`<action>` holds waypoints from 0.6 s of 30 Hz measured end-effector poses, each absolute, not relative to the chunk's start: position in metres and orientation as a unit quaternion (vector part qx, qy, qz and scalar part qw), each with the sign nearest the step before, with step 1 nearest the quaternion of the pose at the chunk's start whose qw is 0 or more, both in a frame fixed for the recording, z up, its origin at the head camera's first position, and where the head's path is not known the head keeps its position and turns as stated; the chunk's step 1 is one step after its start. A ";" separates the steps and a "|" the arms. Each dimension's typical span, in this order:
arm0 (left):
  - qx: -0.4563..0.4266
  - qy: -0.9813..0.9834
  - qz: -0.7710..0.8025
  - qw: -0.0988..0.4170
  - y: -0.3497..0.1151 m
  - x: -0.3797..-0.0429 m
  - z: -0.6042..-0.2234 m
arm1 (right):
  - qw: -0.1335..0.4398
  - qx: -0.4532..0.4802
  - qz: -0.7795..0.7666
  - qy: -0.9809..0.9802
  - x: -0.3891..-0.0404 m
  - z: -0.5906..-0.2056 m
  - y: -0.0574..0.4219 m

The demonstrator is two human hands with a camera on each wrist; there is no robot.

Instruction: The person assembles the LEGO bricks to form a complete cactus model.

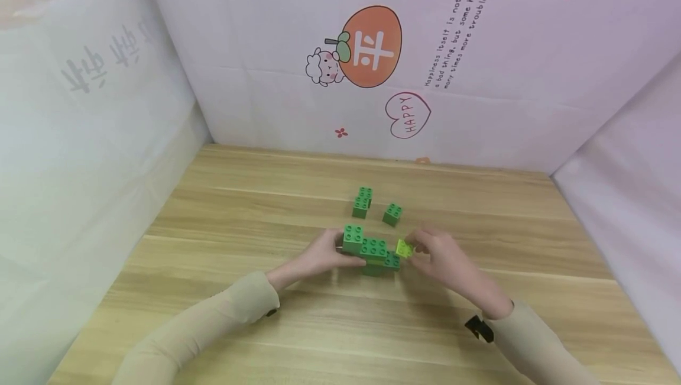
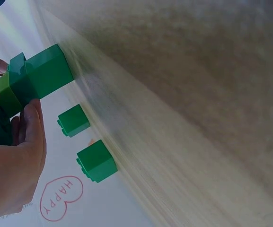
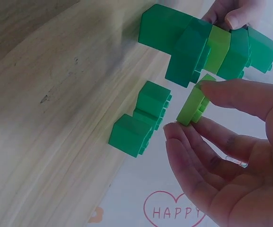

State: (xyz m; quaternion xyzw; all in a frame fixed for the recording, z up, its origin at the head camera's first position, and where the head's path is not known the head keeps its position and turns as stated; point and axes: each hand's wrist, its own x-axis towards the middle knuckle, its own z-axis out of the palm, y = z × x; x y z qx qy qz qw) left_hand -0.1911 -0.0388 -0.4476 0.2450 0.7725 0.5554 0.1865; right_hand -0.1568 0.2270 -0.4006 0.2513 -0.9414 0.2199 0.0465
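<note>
My left hand (image 1: 324,252) grips a stepped build of green bricks (image 1: 374,248) at its left end, the thumb along the near side. A lime layer (image 3: 217,49) shows between its darker green bricks in the right wrist view. At the build's right end, my right hand (image 1: 446,258) pinches a thin lime brick (image 1: 404,248) between thumb and fingers. That brick (image 3: 193,101) has its studs toward the palm and looks apart from the build in the right wrist view. In the left wrist view, my left hand (image 2: 15,165) covers part of the build.
Behind the build on the wooden table (image 1: 239,207) lie a green brick (image 1: 392,214) and, left of it, green bricks (image 1: 362,203) set close together in a staggered line. A printed white cloth (image 1: 276,101) hangs at the table's back, with more cloth at both sides.
</note>
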 end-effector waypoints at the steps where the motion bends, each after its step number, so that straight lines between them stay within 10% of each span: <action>1: 0.245 0.773 0.555 0.187 -0.039 -0.191 -0.448 | 0.045 0.252 0.222 -0.941 -0.156 -0.400 0.227; 18: 0.247 0.775 0.553 0.178 -0.039 -0.191 -0.449 | 0.040 0.280 0.205 -0.937 -0.149 -0.396 0.223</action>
